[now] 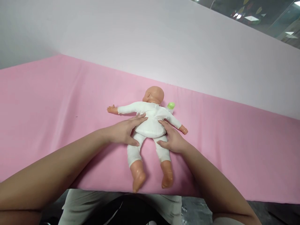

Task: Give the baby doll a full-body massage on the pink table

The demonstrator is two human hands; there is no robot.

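Note:
A baby doll with a white cloth body lies face down, its bald head away from me and its legs toward me. Both its arms stretch out sideways. My left hand rests on the doll's left-hand side in view, fingers spread over the lower back and thumb on the thigh. On the other side, my right hand lies with fingertips on the edge of the back and thumb at the top of the leg. Both hands are open, touching the cloth. Beside the doll's shoulder is a small bottle with a green cap, partly hidden.
The doll lies on a pink covered surface with soft creases. Behind it rises a white wall, with a glass panel above at the right. My lap is just below the near edge.

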